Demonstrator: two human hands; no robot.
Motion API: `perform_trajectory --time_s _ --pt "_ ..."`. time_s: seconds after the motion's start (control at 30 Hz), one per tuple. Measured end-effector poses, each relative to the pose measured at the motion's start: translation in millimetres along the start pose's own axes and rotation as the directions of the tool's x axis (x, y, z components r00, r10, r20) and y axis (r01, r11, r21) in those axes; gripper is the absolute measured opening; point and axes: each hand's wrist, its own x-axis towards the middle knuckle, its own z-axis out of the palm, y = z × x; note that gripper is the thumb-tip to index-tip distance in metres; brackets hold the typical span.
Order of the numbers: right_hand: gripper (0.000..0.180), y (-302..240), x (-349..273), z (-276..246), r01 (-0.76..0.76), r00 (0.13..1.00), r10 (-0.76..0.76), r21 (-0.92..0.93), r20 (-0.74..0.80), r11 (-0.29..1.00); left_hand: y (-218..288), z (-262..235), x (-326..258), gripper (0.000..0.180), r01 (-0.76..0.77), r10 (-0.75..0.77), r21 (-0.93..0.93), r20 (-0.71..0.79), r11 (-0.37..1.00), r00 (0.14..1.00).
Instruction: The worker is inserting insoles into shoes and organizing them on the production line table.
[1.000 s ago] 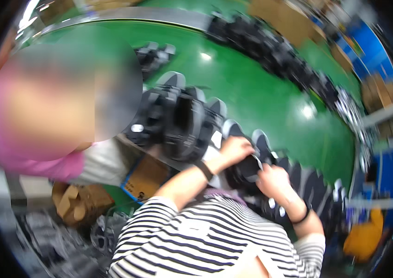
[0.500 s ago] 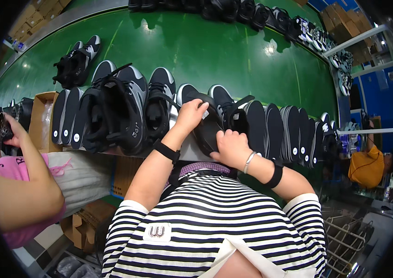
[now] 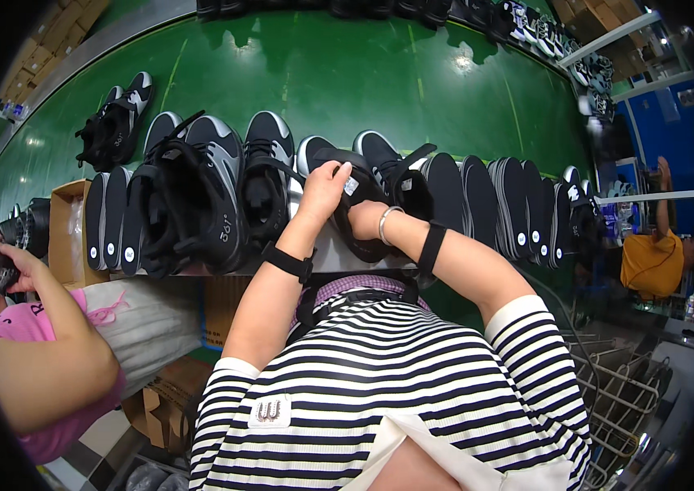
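Note:
In front of me a black sneaker (image 3: 314,147) with a grey-white toe stands on the table edge. My left hand (image 3: 324,195) pinches its raised tongue, beside a small white label. My right hand (image 3: 369,221) reaches into the shoe opening, and its fingers are hidden inside. Just to the right stands a second sneaker (image 3: 379,151) with its strap sticking out. Left of my hands are another sneaker (image 3: 269,135) and a larger-looking pair (image 3: 220,139), toes pointing away from me.
Stacks of black insoles (image 3: 506,209) stand on the right, more insoles (image 3: 113,221) on the left beside a cardboard box (image 3: 68,225). A sneaker pair (image 3: 122,123) sits farther out on the green table (image 3: 322,74). A person in pink (image 3: 52,352) works at my left.
My right hand has moved from the heel of the shoe up into its opening. My left hand still pinches the tongue. The whole view has shifted slightly.

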Motion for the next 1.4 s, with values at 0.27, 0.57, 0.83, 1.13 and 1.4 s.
perform_trajectory --time_s 0.27,0.57,0.83,1.13,1.4 --pt "0.019 -7.5 -3.1 11.6 -0.052 0.994 0.026 -0.247 -0.108 0.968 15.5 -0.3 -10.4 0.030 -0.043 0.050 0.081 -0.083 0.996 0.995" --pt "0.033 -9.6 -62.1 -3.8 0.040 0.986 -0.045 0.036 0.162 0.999 16.9 1.4 -11.6 0.029 -0.055 0.063 0.101 -0.079 0.993 0.995" --pt "0.037 -6.8 -50.4 7.4 -0.022 0.991 0.018 0.031 0.136 0.999 5.4 4.1 -4.7 0.033 0.005 -0.007 -0.074 -0.024 0.997 1.000" --pt "0.044 2.0 -64.5 21.8 0.127 0.988 -0.113 0.141 -0.106 0.982 30.4 4.6 -21.3 0.027 -0.057 0.057 0.039 -0.002 0.998 0.998" --pt "0.026 68.1 -112.1 31.8 0.135 0.861 -0.038 0.156 -0.508 0.978 45.4 3.3 -26.2 0.025 -0.165 0.169 0.128 -0.021 0.978 0.985"
